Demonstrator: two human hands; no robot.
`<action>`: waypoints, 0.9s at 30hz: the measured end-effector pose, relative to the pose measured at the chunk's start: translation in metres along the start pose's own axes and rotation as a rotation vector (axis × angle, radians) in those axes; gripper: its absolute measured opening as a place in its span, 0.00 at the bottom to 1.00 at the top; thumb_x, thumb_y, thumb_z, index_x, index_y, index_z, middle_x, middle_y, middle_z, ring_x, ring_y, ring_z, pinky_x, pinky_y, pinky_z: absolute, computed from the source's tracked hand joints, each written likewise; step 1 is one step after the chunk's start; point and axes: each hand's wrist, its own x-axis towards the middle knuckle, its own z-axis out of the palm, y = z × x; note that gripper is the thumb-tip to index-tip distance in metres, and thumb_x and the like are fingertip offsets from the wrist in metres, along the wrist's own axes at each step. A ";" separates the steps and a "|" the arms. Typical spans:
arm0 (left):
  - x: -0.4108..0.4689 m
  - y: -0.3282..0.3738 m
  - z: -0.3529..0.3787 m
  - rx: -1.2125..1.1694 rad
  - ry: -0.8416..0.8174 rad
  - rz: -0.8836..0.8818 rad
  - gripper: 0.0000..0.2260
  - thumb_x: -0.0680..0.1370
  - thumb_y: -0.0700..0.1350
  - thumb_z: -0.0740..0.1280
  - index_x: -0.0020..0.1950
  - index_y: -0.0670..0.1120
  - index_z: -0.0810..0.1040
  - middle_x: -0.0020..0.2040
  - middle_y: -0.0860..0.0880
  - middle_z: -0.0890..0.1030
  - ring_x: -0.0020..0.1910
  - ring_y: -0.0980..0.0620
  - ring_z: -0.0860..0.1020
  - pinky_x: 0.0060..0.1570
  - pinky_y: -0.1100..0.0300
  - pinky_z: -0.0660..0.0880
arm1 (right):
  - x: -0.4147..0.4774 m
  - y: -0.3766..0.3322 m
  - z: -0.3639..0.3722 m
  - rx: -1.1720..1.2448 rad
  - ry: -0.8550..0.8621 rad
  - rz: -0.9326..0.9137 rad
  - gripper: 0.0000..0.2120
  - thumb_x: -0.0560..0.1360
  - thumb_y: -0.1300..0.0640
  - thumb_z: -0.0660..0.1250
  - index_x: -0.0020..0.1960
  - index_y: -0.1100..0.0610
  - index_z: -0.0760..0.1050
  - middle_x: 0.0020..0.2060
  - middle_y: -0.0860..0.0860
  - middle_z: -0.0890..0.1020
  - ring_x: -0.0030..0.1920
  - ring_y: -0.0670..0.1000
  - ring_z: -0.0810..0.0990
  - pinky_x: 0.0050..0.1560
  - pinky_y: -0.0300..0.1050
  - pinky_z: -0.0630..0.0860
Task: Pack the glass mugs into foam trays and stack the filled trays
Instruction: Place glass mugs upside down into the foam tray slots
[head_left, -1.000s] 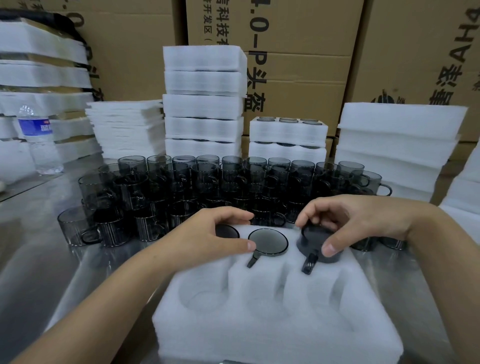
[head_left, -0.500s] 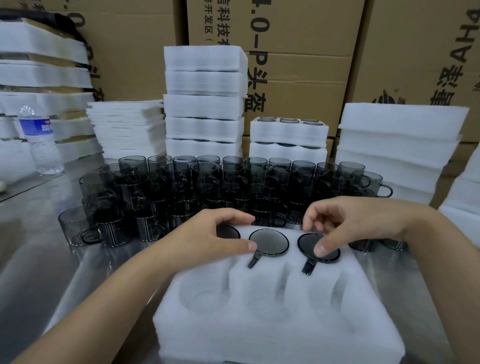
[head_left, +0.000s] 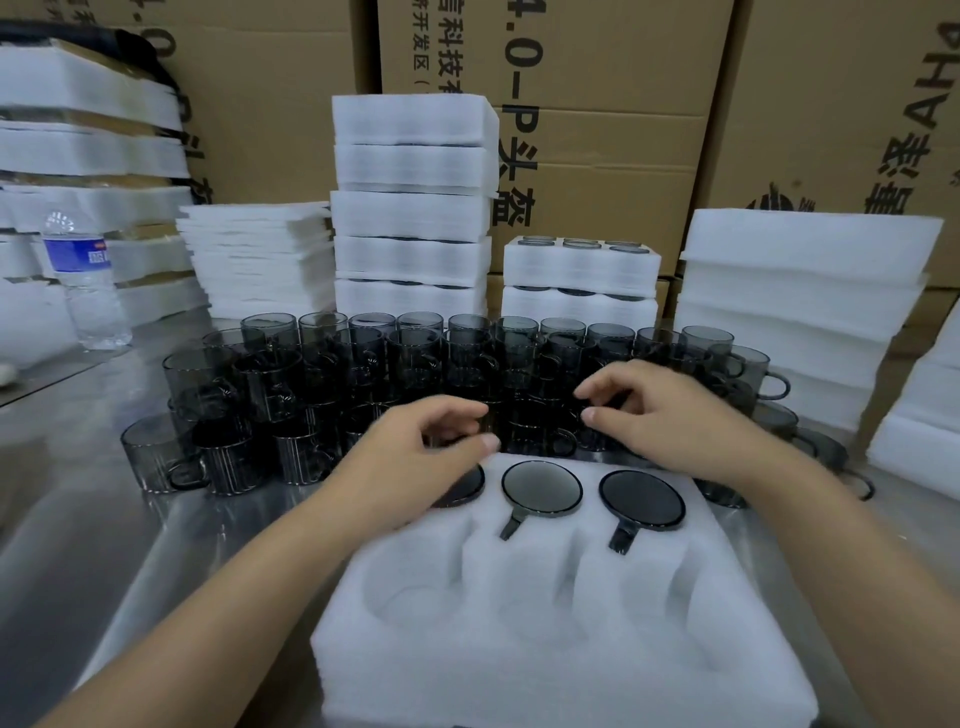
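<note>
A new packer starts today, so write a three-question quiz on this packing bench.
1. How many mugs sit in the front foam tray?
2. True or false: the tray's near row of pockets is filled.
3. Where does the water bottle stand? A: left of the loose mugs; B: on the tray; C: in a hand.
Key: 1. three; 2. false, the near row is empty; 3. A.
</note>
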 end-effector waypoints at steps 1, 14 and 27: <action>0.002 -0.001 -0.002 0.008 0.097 0.008 0.07 0.74 0.47 0.71 0.45 0.61 0.80 0.45 0.55 0.83 0.43 0.63 0.79 0.42 0.71 0.74 | 0.001 -0.001 0.008 -0.031 -0.026 -0.007 0.08 0.77 0.50 0.65 0.55 0.43 0.75 0.51 0.40 0.75 0.40 0.40 0.77 0.40 0.32 0.69; 0.009 -0.018 -0.041 0.668 0.154 -0.046 0.14 0.77 0.41 0.67 0.57 0.57 0.80 0.57 0.52 0.80 0.54 0.50 0.75 0.58 0.53 0.72 | -0.008 -0.015 0.030 -0.005 -0.143 -0.114 0.03 0.74 0.47 0.67 0.42 0.42 0.80 0.40 0.41 0.80 0.40 0.37 0.75 0.40 0.28 0.70; 0.008 -0.022 -0.027 0.670 -0.096 0.187 0.16 0.75 0.48 0.70 0.63 0.54 0.77 0.51 0.60 0.78 0.46 0.59 0.72 0.49 0.64 0.71 | -0.011 -0.017 0.002 -0.063 -0.441 -0.069 0.03 0.75 0.53 0.69 0.43 0.45 0.80 0.32 0.36 0.79 0.32 0.35 0.74 0.34 0.29 0.68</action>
